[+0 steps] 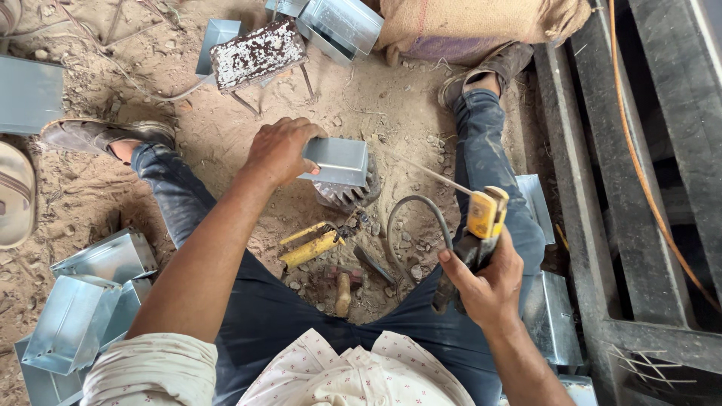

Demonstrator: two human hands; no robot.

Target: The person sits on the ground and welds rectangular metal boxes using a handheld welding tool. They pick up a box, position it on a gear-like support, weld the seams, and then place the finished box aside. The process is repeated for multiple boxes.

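Two hands [278, 150] [489, 289] showed. One yellow-handled pliers [312, 244] and one hammer [343, 289] lay on the sand. One toothed gear [346, 195] sat there.

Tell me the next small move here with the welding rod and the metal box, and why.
Probably bring the rod tip down onto the metal box. The left hand already pins the box on the gear, and the right hand holds the electrode holder with the rod aimed at the box, its tip just short of it.

Left hand [277, 153] reaches forward; right hand [485, 284] clenched.
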